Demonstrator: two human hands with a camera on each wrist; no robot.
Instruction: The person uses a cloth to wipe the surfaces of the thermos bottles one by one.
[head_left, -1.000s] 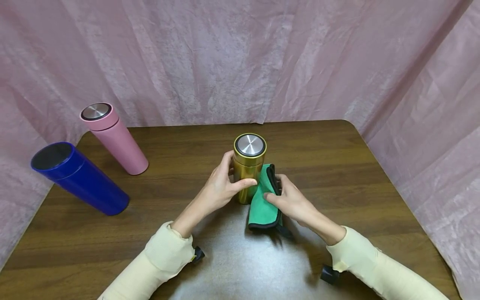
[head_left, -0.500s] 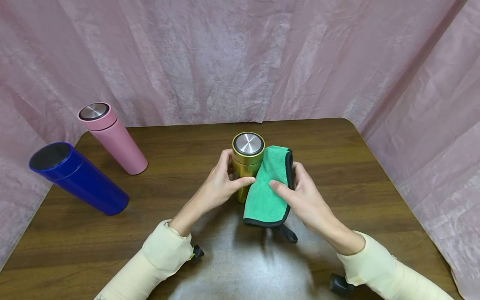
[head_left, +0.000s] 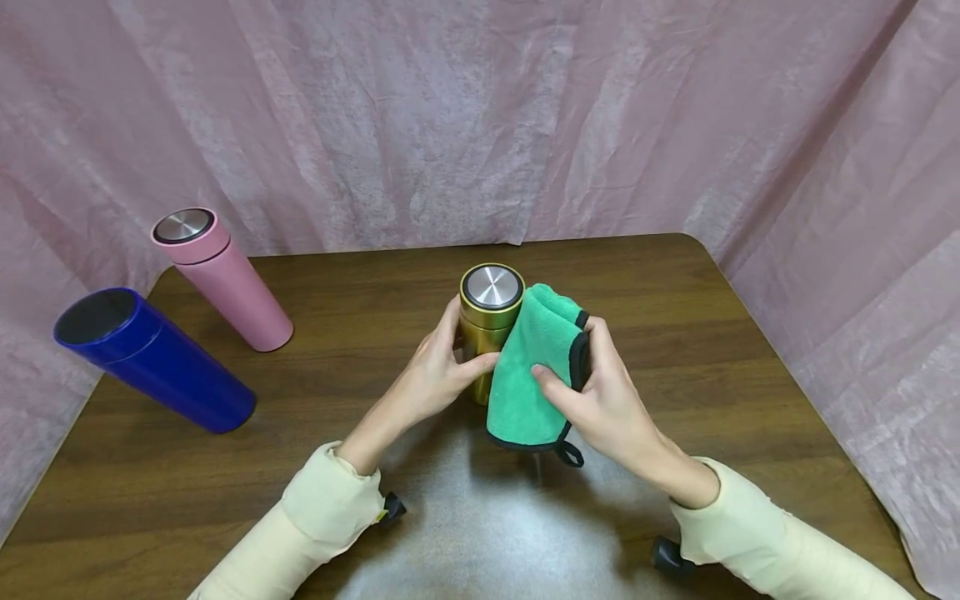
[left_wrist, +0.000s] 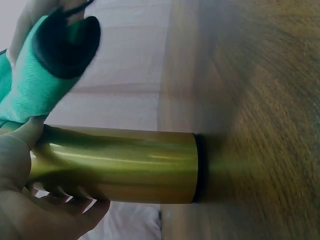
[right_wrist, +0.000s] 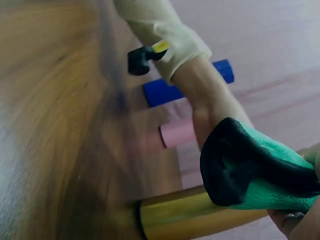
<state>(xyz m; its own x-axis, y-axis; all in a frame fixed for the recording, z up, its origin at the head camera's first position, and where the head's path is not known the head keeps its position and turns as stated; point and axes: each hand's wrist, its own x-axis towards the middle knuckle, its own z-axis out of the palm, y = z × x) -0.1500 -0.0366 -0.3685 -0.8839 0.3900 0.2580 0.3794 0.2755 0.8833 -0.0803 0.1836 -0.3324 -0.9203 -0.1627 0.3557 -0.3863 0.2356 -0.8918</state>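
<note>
A gold thermos bottle [head_left: 487, 321] with a silver-topped lid stands upright near the middle of the table. My left hand [head_left: 435, 375] grips its left side, thumb across the front and the other fingers curled behind, as the left wrist view also shows around the bottle's gold body [left_wrist: 125, 165]. In my right hand [head_left: 611, 400] is a folded green cloth [head_left: 528, 392] with black edging, pinched with the thumb on its face. The cloth overlaps the bottle's right side in the head view, its small black loop [head_left: 570, 454] hanging below. Cloth hides the right fingertips.
On the left of the wooden table [head_left: 720, 375] stand a pink thermos bottle [head_left: 236, 292] and, nearer, a blue thermos bottle [head_left: 165, 367]. Pink curtains [head_left: 420, 125] hang behind the table and along its right side.
My right hand has raised the green cloth along the bottle's right side and turned more of its face to view. The left hand keeps its hold on the gold bottle.
</note>
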